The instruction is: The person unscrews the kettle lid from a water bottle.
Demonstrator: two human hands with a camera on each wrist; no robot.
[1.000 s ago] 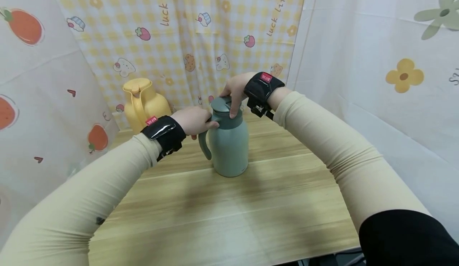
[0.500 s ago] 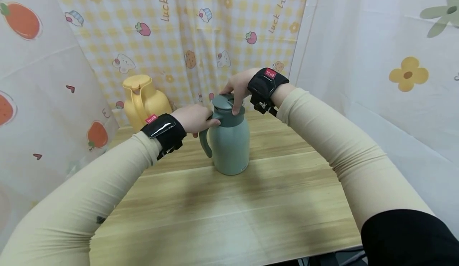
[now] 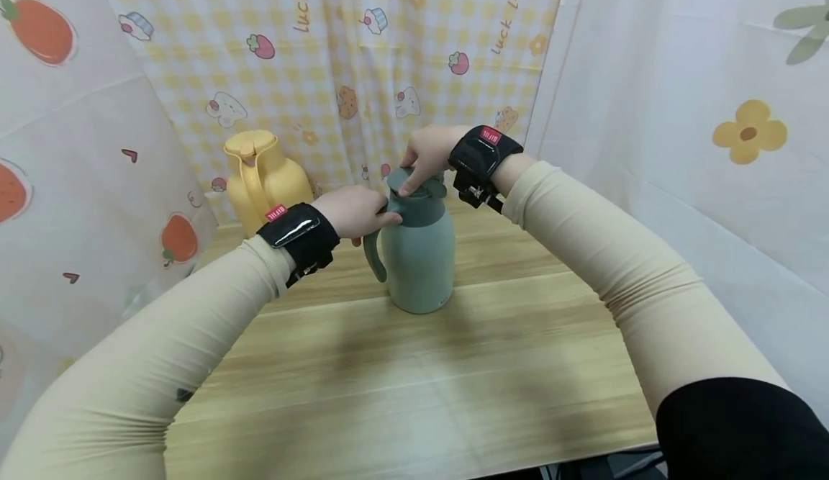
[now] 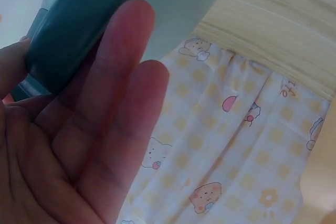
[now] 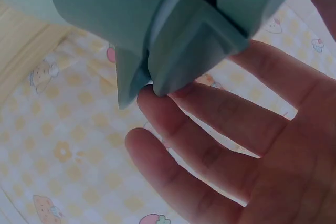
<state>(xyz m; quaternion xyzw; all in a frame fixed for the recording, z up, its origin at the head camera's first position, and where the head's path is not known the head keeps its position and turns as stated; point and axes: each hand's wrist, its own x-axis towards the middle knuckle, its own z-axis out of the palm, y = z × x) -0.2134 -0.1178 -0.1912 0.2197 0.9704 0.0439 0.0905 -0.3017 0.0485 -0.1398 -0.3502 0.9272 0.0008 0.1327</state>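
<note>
A pale green thermos jug [image 3: 421,268] stands upright on the table in the head view. My left hand [image 3: 352,210] holds the top of its handle [image 4: 79,30], the thumb reaching toward the darker collar. In the left wrist view two of that hand's fingers extend loosely past the handle. From above, my right hand [image 3: 435,152] grips the lid [image 5: 194,51] between the thumb and other fingers. Fingertips touch the lid's edge in the right wrist view, while the lowest finger stays off it. The thumb covers part of the lid in the head view.
A yellow jug [image 3: 288,181] stands behind my left wrist, at the back left of the wooden table [image 3: 518,365]. A yellow checked curtain [image 3: 291,91] hangs right behind the table, and white printed sheets [image 3: 667,127] close in both sides.
The lid has turned on the jug, and a raised part now shows at its right. My right thumb has moved left across the lid. The left hand keeps its hold on the handle.
</note>
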